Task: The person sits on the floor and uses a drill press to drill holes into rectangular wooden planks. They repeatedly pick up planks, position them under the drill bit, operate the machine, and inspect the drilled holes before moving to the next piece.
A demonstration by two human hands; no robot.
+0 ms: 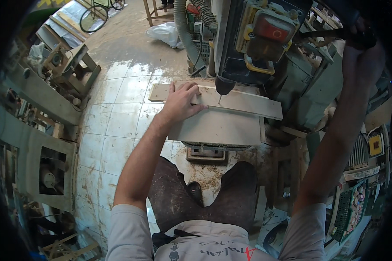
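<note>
Under the drill bit [220, 98], left hand [180, 104] presses flat on wood strip [231, 102]; right hand [361, 52], well apart, is clamped on feed lever [331, 34].

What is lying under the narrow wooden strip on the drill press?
The wooden strip rests on a wider flat board, under the drill bit. The left hand presses on its near part. The press table beneath the board is mostly covered; only its front edge shows.
</note>
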